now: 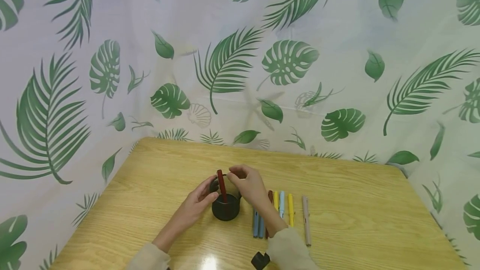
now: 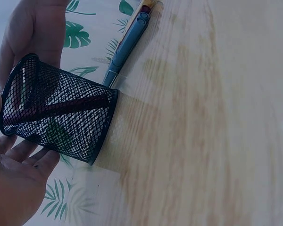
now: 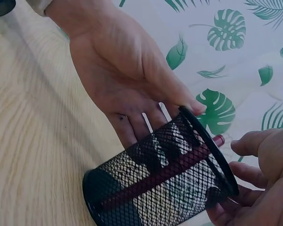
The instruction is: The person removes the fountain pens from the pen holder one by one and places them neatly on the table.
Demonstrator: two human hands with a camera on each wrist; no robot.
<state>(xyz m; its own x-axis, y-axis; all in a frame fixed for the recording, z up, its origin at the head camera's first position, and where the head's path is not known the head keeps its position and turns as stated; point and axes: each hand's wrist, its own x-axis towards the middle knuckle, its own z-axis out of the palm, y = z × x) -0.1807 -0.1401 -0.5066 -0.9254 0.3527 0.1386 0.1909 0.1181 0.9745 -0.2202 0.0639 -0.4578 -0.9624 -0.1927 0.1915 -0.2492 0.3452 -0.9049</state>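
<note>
A black mesh pen holder [image 1: 226, 211] stands upright on the table with a dark red pen [image 1: 222, 186] leaning inside it. In the left wrist view, the pen shows through the mesh of the pen holder [image 2: 61, 110]. My left hand [image 1: 195, 204] holds the holder's left side near the rim, its fingers against the mesh. From the right, my right hand [image 1: 250, 184] grips the rim, thumb at the edge and fingers along the outside. The right wrist view shows the pen's end [image 3: 219, 140] poking slightly past the rim.
Right of the holder lies a row of pens: blue pens [image 1: 258, 223], a yellow pen [image 1: 291, 209], a light blue pen [image 1: 282, 203] and a greyish-pink pen [image 1: 306, 220]. My right forearm partly covers the row. A leaf-patterned cloth [image 1: 240, 70] hangs behind the wooden table [image 1: 356, 211].
</note>
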